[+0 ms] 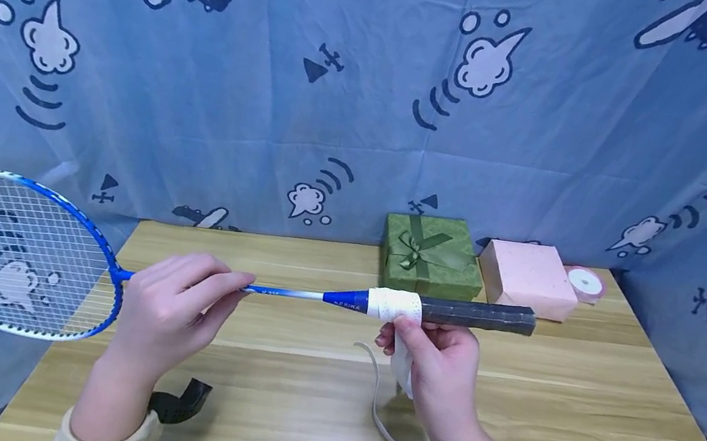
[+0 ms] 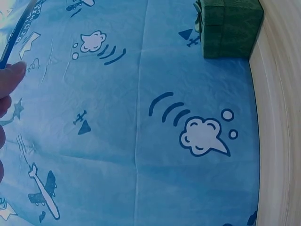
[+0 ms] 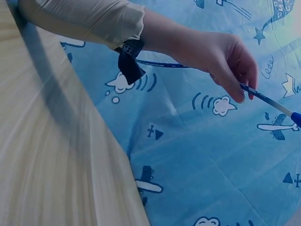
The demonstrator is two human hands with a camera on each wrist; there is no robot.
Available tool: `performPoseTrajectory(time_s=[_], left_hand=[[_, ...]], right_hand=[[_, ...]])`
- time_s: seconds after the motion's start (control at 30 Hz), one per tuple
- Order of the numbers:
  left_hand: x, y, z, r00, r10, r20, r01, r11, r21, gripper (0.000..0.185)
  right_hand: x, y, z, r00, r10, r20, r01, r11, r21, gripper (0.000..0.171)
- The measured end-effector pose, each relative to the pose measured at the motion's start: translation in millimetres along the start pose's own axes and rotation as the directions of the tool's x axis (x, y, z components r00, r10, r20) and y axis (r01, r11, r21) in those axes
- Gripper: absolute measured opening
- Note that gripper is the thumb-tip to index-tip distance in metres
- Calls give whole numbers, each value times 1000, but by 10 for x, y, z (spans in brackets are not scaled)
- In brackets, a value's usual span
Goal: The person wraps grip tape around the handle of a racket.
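- Left hand [image 1: 169, 314] pinches the racket [image 1: 107, 265] shaft near the head; racket held above the worktop [image 1: 574, 413], parallel to its far edge.
- Long axis horizontal: head past the left edge, handle pointing right.
- Right hand [image 1: 435, 363] pinches white grip tape [image 1: 394, 305] at the handle top.
- Judged step: wrapping just started; next calls for steady tension while rotating.

Bright, even, soft light in the head view; bluer and hazier at both wrists.

Faint shadows only under the hands on the wooden table [image 1: 574, 413]. Wide-angle bending of the blue printed curtain [image 1: 360, 97] toward the edges. Blurred fingers [image 2: 10, 77] at the left-wrist frame edge; washed-out table edge there. Broad dark shadow band across the pale tabletop in the right-wrist view, slightly soft throughout.
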State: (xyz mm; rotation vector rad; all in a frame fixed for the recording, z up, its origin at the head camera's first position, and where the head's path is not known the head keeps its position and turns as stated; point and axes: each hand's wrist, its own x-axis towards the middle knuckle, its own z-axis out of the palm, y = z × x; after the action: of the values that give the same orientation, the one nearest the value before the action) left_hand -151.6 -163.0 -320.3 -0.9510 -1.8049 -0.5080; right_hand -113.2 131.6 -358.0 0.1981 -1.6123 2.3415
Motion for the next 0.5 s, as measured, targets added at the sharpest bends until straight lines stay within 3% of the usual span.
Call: performPoseTrajectory(time_s=[0.2,0.37,0.5], left_hand=[[0,1,-8,1000,21,-4,-21,999,-24,21],[-8,-13,-32,1000,16,14,-16,999,-38,23],[-12,-33,-40,999,9,35,-7,998,-59,24]], right_hand=[[7,20,-19,998,-38,56,37,999,20,18],[26,28,-43,985,-87,150,74,994,86,33],[29,27,-35,985,-93,148,83,994,77,30]])
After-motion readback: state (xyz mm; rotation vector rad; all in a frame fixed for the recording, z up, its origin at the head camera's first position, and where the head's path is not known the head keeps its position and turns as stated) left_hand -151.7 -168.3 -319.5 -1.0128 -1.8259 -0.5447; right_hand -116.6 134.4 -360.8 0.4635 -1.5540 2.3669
